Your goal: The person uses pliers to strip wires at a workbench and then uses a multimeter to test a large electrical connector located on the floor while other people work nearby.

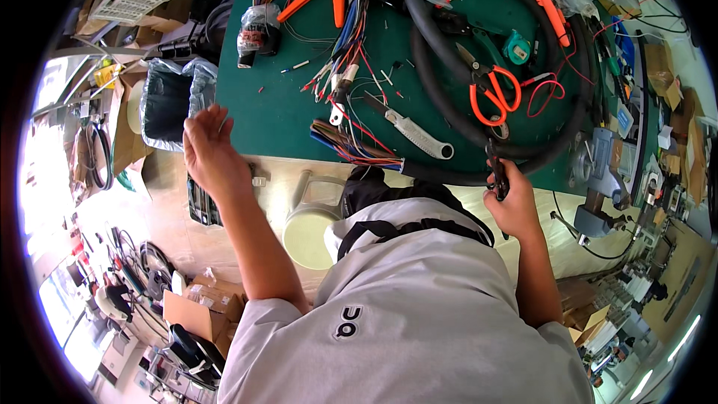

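My left hand (213, 156) is raised off the bench's left edge, beside the lined bin (166, 109). Its fingers are loosely bent and apart, and no held thing shows. Near the front edge of the green bench my right hand (514, 201) grips a black hand tool, perhaps pliers (495, 168); the fingers hide part of it. Beyond that tool lie orange-handled scissors (493, 96). A thick black cable (441, 175) ends in a fan of stripped coloured wires (351, 146). Next to these wires rests a utility knife (415, 133).
Orange-handled crimpers (301, 0) lie at the far side near a bottle (258, 30). Looped black cable (426, 68) surrounds a teal tape measure (516, 48). A bench vise (602, 172) stands at the right; a round stool (308, 238) is below the bench edge.
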`<state>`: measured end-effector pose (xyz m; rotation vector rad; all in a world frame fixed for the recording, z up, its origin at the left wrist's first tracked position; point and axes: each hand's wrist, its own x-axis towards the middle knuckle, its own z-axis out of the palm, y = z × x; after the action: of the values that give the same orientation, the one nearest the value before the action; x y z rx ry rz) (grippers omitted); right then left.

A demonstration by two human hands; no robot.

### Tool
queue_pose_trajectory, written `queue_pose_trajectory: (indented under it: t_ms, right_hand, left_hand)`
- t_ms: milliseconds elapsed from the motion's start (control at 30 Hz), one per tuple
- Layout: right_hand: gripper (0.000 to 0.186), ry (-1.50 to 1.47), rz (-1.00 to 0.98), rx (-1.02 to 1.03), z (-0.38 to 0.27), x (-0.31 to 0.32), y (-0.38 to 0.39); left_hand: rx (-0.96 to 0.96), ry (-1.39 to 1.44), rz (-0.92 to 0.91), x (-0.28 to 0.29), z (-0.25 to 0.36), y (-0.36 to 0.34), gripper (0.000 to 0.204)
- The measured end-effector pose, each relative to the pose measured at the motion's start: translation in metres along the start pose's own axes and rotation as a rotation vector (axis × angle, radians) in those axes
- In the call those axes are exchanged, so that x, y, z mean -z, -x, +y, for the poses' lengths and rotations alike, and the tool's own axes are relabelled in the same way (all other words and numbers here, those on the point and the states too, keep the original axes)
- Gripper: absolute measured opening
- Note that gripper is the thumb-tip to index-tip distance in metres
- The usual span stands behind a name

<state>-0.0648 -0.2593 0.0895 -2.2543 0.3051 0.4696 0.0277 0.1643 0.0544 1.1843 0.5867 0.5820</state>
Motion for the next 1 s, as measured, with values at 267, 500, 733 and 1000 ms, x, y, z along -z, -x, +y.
queue_pose_trajectory:
  t_ms: [267,500,733,1000]
  right_hand:
    - [0.05,0.269,0.058,0.368,0.002,0.01,0.002]
    - [0.058,0.442,0.037,0.907,-0.02,0.003,0.029]
    - [0.066,0.429,-0.202,1.264,0.011,-0.015,0.103]
    - [0.062,0.497,-0.458,1.502,0.02,-0.073,0.201]
  left_hand:
    - [0.253,-0.278,-0.121,0.028,-0.016,0.13,0.045]
    - [0.435,0.001,-0.581,-0.039,0.007,0.306,0.036]
    - [0.341,-0.091,-0.073,0.005,0.01,0.427,0.02]
    - [0.182,0.049,0.594,0.135,0.035,0.527,0.022]
